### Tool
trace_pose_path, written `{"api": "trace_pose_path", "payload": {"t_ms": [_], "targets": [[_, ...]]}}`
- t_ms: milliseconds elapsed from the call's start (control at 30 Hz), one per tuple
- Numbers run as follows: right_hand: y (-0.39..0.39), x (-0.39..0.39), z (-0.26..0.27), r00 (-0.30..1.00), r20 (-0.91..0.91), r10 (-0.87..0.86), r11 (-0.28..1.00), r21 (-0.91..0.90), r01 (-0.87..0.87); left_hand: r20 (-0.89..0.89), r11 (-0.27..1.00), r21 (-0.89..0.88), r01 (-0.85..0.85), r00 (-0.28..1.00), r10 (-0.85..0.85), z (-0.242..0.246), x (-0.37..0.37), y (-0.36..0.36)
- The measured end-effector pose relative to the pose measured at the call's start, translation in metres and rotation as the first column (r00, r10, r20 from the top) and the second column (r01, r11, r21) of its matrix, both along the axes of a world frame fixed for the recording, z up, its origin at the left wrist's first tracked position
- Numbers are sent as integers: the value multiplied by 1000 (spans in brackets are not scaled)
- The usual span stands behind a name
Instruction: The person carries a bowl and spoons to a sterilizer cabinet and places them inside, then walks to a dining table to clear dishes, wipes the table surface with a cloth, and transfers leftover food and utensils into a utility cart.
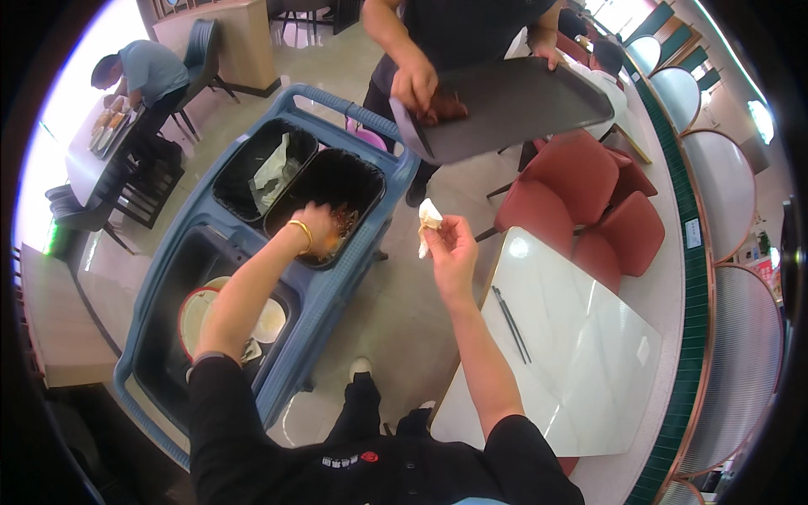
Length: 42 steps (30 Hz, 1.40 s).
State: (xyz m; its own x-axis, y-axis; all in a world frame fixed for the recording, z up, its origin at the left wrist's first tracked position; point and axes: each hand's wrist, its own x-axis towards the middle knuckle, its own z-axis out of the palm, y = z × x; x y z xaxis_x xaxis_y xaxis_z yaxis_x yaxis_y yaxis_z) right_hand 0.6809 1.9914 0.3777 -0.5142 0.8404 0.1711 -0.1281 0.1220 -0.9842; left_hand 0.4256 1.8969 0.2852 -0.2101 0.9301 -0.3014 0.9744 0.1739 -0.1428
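My left hand (pixel 317 230) reaches down into a black-lined waste bin (pixel 353 172) on a blue plastic cart (pixel 341 312). Orange-brown food scraps (pixel 344 222) lie by its fingers. Blur hides whether those fingers hold anything. A crumpled, stained white tissue (pixel 430 216) is pinched between the thumb and fingers of my right hand (pixel 456 252), above the floor between the cart and a white marble-look table (pixel 587 353). Beside the first bin, a second black-lined bin (pixel 237 180) contains crumpled white paper (pixel 275 170).
Below my left forearm, a dark tub (pixel 165 341) holds bowls (pixel 270 320) and a red-rimmed dish (pixel 191 315). Black chopsticks (pixel 512 325) lie on the table. Opposite me, a person tilts a dark tray (pixel 505 107). Red chairs (pixel 568 173) stand behind the table; a seated diner (pixel 148 72) is at left.
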Motion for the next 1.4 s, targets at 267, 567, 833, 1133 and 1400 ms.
{"api": "trace_pose_path", "payload": {"t_ms": [267, 567, 833, 1133, 1400], "targets": [[0, 15, 4, 998, -39, -58, 997, -47, 56, 202, 776, 592, -219, 972, 121, 55, 23, 7], [-10, 14, 2, 998, 35, -60, 997, 40, 59, 283, 620, 711, -331, 942, 179, 52, 17, -2], [-17, -2, 3, 996, 58, 68, 995, 68, -72, 841, 317, 449, -835, 515, 166, 6, 17, -49], [-63, -65, -23, 949, 20, 315, 935, -178, -306, 764, -86, -435, -896, -316, -563, -34, 25, -236], [-91, -140, -41, 899, 171, 404, 914, -32, -405, 942, -395, -27, -918, -156, 298, -121, 40, -368]]}}
